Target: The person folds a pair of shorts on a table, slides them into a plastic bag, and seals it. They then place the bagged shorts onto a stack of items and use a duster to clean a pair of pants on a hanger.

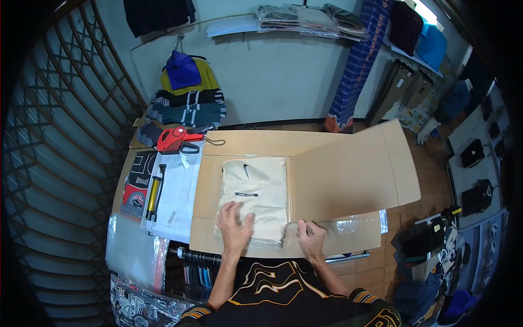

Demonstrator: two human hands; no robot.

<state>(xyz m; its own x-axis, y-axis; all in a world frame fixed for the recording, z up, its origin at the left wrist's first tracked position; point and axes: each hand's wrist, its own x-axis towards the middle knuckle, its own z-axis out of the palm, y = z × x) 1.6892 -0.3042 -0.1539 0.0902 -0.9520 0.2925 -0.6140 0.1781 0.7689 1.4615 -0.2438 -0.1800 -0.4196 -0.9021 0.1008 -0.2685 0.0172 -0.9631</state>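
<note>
A folded cream garment (254, 177) with a small dark swoosh and a dark label strip lies inside an opened cardboard box (234, 143). It looks to be in clear plastic. My left hand (235, 226) rests on its lower left part, fingers spread. My right hand (311, 238) is closed at the box's near side, just right of the garment. Whatever its curled fingers hold, if anything, is hidden. Beside that hand, the large right flap (348, 174) stands out to the right.
Left of the box are a red tape dispenser (178, 140), a yellow and black hand pump (154, 193) and clear plastic bags (133, 245). Stacked clothes (188, 111) sit behind. A wall shelf (231, 25) holds packed garments. A folding metal gate (65, 136) stands at left.
</note>
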